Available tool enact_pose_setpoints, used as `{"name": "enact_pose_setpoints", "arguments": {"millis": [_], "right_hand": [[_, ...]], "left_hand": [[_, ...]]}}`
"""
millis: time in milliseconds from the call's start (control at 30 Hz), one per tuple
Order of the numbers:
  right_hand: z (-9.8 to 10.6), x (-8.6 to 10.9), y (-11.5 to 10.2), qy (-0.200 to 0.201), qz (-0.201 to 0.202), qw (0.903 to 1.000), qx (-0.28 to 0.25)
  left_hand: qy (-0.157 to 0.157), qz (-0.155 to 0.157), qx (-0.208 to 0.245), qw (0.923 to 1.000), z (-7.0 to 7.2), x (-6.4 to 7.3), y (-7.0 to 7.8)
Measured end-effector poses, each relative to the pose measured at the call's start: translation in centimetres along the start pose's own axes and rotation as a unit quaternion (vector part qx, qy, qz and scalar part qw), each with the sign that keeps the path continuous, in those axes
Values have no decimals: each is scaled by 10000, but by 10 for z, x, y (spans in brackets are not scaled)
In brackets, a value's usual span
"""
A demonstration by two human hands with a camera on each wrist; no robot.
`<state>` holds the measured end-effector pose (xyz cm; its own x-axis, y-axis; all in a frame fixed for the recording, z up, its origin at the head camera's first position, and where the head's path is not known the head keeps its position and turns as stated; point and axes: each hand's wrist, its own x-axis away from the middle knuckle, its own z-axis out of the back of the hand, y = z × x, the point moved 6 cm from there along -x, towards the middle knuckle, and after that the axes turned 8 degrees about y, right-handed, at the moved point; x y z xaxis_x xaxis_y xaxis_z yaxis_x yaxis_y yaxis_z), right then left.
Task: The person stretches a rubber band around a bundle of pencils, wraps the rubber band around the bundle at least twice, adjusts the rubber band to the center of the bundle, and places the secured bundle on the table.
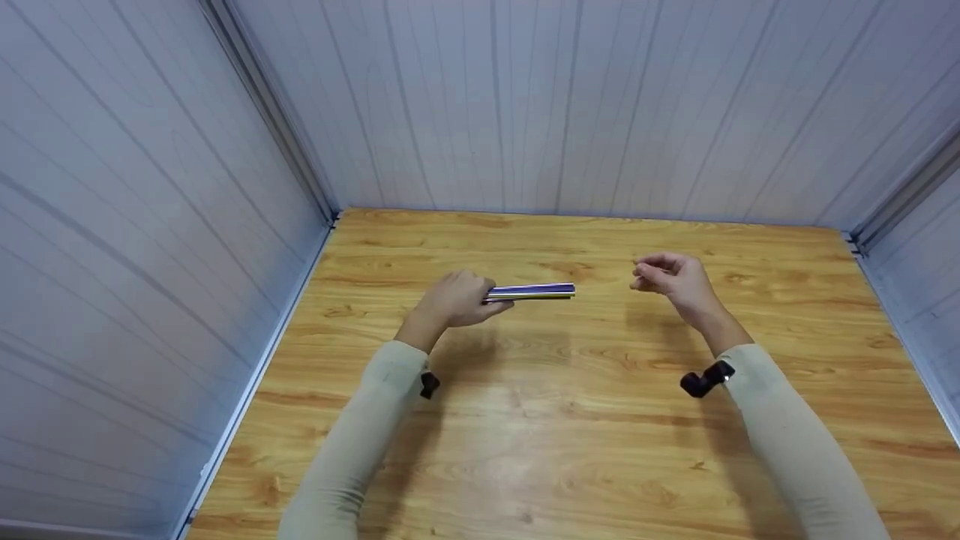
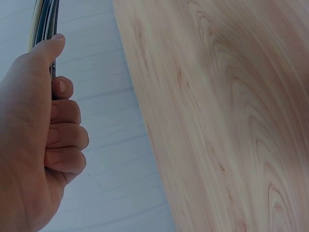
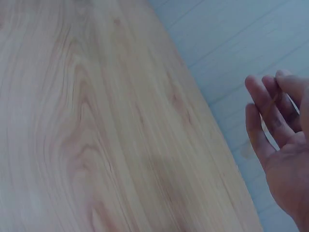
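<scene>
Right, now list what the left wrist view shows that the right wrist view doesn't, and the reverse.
Only the left wrist view: the left hand, fingers curled, gripping a bundle of slim, multicoloured sticks.

Only the right wrist view: the right hand, thumb and fingertips together, seeming to pinch a thin brownish strand, too faint to identify.

Both: the wood-grain tabletop and the pale, lined wall panel.

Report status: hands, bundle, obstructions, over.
Left hand gripping bundle, free end pointing right. Right hand pinching something thin, apparently a band. No obstruction seen between hands.
</scene>
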<state>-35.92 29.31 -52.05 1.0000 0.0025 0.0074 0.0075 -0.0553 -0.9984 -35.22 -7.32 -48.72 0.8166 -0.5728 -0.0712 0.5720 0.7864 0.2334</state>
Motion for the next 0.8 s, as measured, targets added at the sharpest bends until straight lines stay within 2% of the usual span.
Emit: {"name": "enact_pose_setpoints", "arguments": {"millis": [133,233,400,633,800], "right_hand": [[-9,7,-6,-131,79,9926,-1205],[-16,12,-12,-352,270,9866,-1573],[-26,16,-20,-520,584,9880,-1332],[-36,21,-28,-727,913,9857,-1214],[-38,24,-23,-949,984,9888,-595]], "left_hand": [[41,-17,-18,10000,2,0,-1],[-13,5,-17,10000,3,0,-2],[-123,38,-2,9999,4,-1,-3],[-2,-102,-10,9999,12,-3,-1],[126,-56,-17,9999,21,-4,-4]]}}
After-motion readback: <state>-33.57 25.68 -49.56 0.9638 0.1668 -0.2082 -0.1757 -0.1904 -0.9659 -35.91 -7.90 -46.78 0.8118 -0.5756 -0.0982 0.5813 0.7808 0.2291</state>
